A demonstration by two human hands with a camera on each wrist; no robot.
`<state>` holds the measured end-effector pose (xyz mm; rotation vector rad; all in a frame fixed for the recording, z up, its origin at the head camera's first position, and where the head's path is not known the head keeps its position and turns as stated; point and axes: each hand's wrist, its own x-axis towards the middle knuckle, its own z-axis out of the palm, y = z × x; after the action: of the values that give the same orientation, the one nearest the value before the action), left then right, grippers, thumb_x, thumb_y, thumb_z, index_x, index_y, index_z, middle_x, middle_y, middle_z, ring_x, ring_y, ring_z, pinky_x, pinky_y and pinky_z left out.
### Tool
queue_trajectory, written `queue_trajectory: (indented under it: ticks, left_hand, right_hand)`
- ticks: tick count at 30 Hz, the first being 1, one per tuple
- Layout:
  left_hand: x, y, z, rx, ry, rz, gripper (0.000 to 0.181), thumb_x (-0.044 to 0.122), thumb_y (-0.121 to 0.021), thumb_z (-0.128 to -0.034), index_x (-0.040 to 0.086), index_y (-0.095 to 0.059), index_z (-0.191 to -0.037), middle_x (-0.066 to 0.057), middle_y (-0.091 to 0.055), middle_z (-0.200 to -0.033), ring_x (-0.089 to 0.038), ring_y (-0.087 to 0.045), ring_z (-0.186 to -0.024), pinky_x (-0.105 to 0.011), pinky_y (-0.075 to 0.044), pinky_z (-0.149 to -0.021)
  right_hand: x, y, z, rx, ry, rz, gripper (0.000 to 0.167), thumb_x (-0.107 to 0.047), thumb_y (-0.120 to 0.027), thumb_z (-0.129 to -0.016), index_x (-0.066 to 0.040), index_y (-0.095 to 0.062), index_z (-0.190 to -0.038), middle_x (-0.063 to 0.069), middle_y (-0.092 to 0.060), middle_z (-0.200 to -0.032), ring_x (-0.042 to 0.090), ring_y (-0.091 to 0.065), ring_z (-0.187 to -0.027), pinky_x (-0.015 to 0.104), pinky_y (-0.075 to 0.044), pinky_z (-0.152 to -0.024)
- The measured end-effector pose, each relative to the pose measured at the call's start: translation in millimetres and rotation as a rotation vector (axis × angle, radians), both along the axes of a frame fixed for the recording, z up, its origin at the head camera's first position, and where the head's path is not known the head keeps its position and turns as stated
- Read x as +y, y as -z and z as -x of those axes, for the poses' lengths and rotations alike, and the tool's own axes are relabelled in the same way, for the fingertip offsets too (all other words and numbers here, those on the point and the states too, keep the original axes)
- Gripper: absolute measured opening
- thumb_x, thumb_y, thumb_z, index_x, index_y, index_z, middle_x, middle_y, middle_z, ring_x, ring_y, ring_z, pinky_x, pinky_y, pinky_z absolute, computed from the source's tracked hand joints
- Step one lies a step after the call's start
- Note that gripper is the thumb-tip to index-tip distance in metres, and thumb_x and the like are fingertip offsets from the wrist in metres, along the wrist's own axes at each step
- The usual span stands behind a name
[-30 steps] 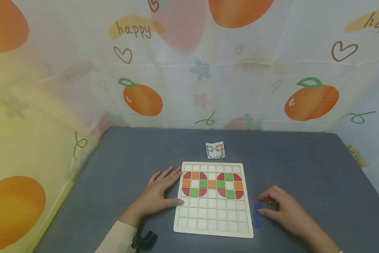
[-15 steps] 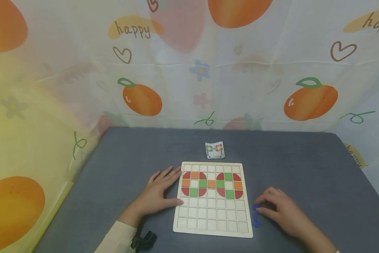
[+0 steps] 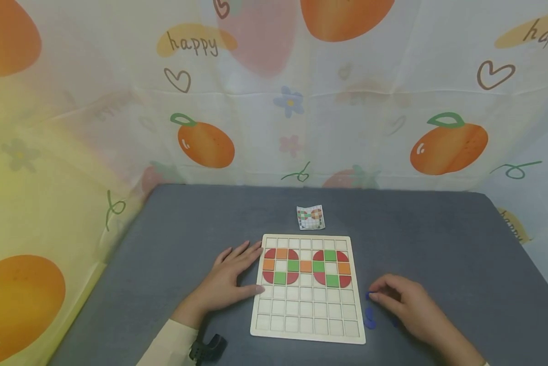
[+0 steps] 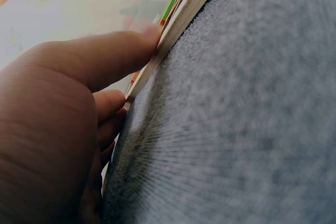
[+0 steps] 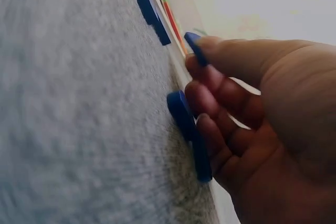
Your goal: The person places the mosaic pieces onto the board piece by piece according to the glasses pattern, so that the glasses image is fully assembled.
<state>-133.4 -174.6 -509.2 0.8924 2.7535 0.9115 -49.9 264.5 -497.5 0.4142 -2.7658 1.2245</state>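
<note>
The wooden grid board [image 3: 306, 323] lies on the table, with red, orange and green pieces in its upper rows. My left hand [image 3: 223, 284] rests at the board's left edge, thumb and fingertips touching it, fingers spread; the left wrist view shows the thumb [image 4: 115, 51] against the edge. Right of the board, my right hand [image 3: 408, 305] pinches a small blue piece [image 5: 196, 49] between thumb and fingers, above the table. Other blue pieces [image 3: 369, 321] lie between that hand and the board; in the right wrist view, more blue pieces [image 5: 181, 114] sit beneath the fingers.
A small printed card [image 3: 310, 217] with a coloured grid pattern lies behind the board. The dark grey table [image 3: 210, 213] ends at a patterned cloth [image 3: 255, 127] hanging behind it. A black band is on the left wrist.
My right hand first moved left to the blue pieces, and its fingers now pinch one, lifted away from the others. My left hand stays at the board's edge.
</note>
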Motion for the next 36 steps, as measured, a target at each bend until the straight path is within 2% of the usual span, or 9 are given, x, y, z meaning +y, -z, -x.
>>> queue_trajectory:
  ticks: [3,9,18,24,30,36]
  left_hand:
    - [0.0,1.2,-0.1,0.012,0.006,-0.006,0.087,0.051,-0.076,-0.0998,0.013,-0.041,-0.170,0.003,-0.032,-0.176,-0.030,-0.021,-0.163,-0.069,-0.008,-0.123]
    - [0.1,2.4,-0.4,0.022,0.002,-0.001,0.078,0.037,-0.074,-0.1038,0.014,-0.040,-0.170,0.003,-0.033,-0.175,-0.030,-0.022,-0.163,-0.068,-0.008,-0.123]
    - [-0.5,4.4,0.2,0.021,0.008,-0.007,0.077,0.036,-0.073,-0.1051,0.015,-0.039,-0.171,0.005,-0.032,-0.176,-0.029,-0.022,-0.163,-0.067,-0.008,-0.123]
    - [0.1,2.9,0.0,0.009,0.009,-0.011,0.077,0.036,-0.073,-0.1053,0.016,-0.039,-0.171,0.004,-0.031,-0.176,-0.028,-0.021,-0.164,-0.067,-0.007,-0.124]
    - [0.5,1.4,-0.4,0.017,0.004,-0.006,0.077,0.037,-0.074,-0.1052,0.016,-0.039,-0.171,0.003,-0.032,-0.176,-0.029,-0.021,-0.164,-0.067,-0.008,-0.124]
    - [0.0,-0.2,-0.3,0.024,0.000,-0.007,0.078,0.037,-0.074,-0.1044,0.015,-0.040,-0.170,0.002,-0.033,-0.175,-0.029,-0.022,-0.163,-0.068,-0.008,-0.124]
  right_hand:
    - [-5.3,-3.4,-0.7,0.010,0.012,0.036,0.023,-0.008,-0.087,-0.093,-0.027,-0.076,-0.096,-0.021,-0.069,-0.092,0.005,-0.062,-0.082,0.028,-0.053,-0.072]
    - [-20.8,-14.1,-1.5,-0.033,0.001,0.111,0.018,-0.011,-0.087,-0.094,-0.026,-0.077,-0.097,-0.019,-0.070,-0.089,0.008,-0.061,-0.077,0.028,-0.053,-0.068]
    - [-52.2,-25.8,9.0,-0.068,-0.164,0.130,0.015,-0.013,-0.079,-0.102,-0.027,-0.081,-0.103,-0.016,-0.071,-0.104,0.009,-0.065,-0.092,0.029,-0.057,-0.081]
    - [-86.3,-36.0,18.8,-0.112,-0.229,0.177,0.016,-0.009,-0.076,-0.103,-0.024,-0.082,-0.104,-0.015,-0.073,-0.105,0.011,-0.068,-0.097,0.032,-0.059,-0.086]
    - [-123.9,-34.1,26.0,-0.184,-0.262,0.144,0.017,-0.009,-0.074,-0.105,-0.025,-0.081,-0.102,-0.019,-0.070,-0.106,0.009,-0.065,-0.099,0.034,-0.056,-0.090]
    - [-155.8,-26.3,29.6,-0.180,-0.316,0.144,0.016,-0.007,-0.073,-0.105,-0.020,-0.081,-0.103,-0.017,-0.070,-0.106,0.008,-0.064,-0.100,0.035,-0.055,-0.092]
